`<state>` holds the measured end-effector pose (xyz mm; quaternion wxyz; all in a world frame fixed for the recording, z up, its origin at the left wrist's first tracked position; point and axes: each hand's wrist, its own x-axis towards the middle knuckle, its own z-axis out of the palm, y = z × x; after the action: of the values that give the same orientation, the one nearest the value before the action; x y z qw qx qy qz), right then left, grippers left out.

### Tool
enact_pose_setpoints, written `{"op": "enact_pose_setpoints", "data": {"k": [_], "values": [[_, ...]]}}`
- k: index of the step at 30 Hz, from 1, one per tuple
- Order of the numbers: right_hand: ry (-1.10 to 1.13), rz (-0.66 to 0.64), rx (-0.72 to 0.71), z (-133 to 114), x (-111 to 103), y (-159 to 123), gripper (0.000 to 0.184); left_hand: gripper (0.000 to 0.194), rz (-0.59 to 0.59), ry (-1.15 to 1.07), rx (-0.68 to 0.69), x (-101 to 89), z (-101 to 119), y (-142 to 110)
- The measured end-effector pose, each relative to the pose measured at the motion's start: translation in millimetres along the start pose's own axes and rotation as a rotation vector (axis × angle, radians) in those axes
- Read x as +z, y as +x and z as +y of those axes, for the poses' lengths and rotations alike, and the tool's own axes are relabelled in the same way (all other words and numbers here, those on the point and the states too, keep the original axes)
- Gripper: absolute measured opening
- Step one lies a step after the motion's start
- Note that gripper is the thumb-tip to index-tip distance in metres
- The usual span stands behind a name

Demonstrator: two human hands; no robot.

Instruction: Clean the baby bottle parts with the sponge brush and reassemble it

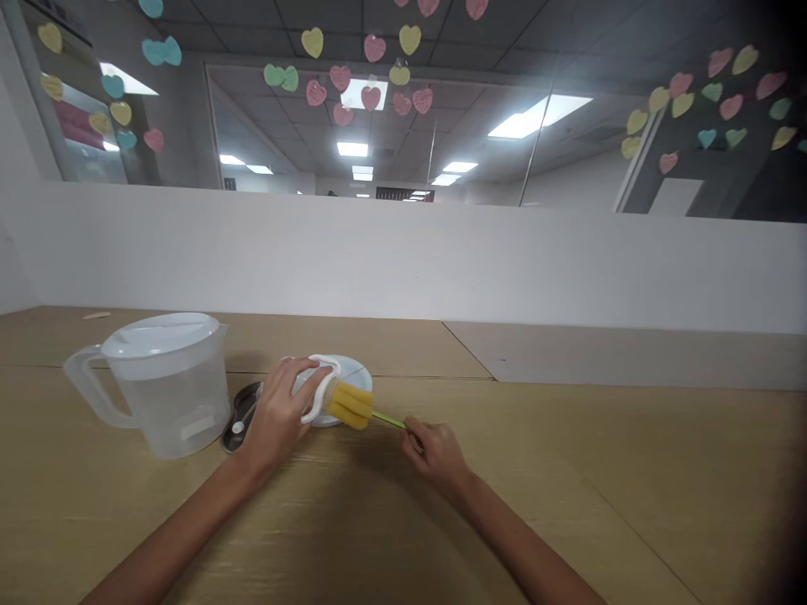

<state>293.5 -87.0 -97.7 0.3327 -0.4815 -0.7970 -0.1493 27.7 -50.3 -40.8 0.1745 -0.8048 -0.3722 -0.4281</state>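
The yellow sponge brush (350, 405) was above the near part of the surface, left of the middle of the view, its head tilted toward the left hand. Its thin green handle (389, 418) ran down to the right hand (438, 454), whose fingers were pinched closely round the far end. The left hand (281, 407) was curled round a white-edged piece (317, 402), thumb and fingers set narrowly on it; the sponge head met or overlapped this piece, and whether it sat inside could not be told. Just behind lay a round white dish (357, 372), partly covered by the left hand and the brush.

A dark, shallow object (234, 424) with a small white knob lay beside the left wrist, largely hidden. Next to it, on its left, stood a translucent plastic pitcher (173, 403), upright, its handle to the left and a white lid (160, 333) on top. A small pale label (197, 427) low on its side carried no writing that could be read. A thin pale piece (97, 316) lay farther back on the wood-toned surface (567, 470).

Beyond rose a white wall (391, 260), and above it a glass pane (472, 155) dotted with heart-shaped notes (312, 42) in pink, yellow, green and blue; a few seemed to bear handwriting, too small to make out.
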Motion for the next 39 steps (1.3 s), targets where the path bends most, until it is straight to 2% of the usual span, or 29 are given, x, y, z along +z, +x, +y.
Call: {"op": "enact_pose_setpoints", "data": {"k": [4, 7, 11, 15, 17, 20, 25, 33, 39], "values": [[-0.127, -0.074, -0.053, 2.6, 3.9, -1.8, 0.027, 0.04, 0.029, 0.188, 0.305, 1.5, 4.2, 3.9], [-0.165, -0.065, -0.074, -2.1, 8.0, -4.5, 0.027, 0.035, 0.006, 0.302, 0.495, -0.2, 13.7, 10.0], [-0.126, 0.026, -0.09, -14.5, 9.9, -4.9, 0.026, 0.031, 0.037, 0.361, 0.489, -1.1, 29.2, 14.1], [-0.094, 0.066, -0.099, -22.2, 6.9, -3.2, 0.027, 0.028, 0.019, 0.338, 0.564, 5.4, 42.2, 11.4], [-0.096, 0.083, -0.111, -20.7, 6.4, -3.2, 0.028, 0.028, 0.004, 0.349, 0.545, 8.7, 40.7, 12.4], [-0.127, 0.097, -0.125, -13.6, 9.3, -3.8, 0.03, 0.029, -0.002, 0.348, 0.438, 11.4, 24.0, 18.8], [-0.16, 0.039, -0.043, -2.2, 18.0, -4.9, 0.033, 0.04, -0.118, 0.276, 0.294, 19.2, -4.6, 24.7], [-0.158, -0.119, 0.068, 0.1, 21.0, -7.8, 0.035, 0.048, -0.127, 0.215, 0.247, 31.1, 4.7, 15.4], [-0.006, -0.158, 0.12, -12.2, 6.4, 15.1, 0.034, 0.051, -0.165, 0.207, 0.21, 25.9, -5.9, 20.2]]}}
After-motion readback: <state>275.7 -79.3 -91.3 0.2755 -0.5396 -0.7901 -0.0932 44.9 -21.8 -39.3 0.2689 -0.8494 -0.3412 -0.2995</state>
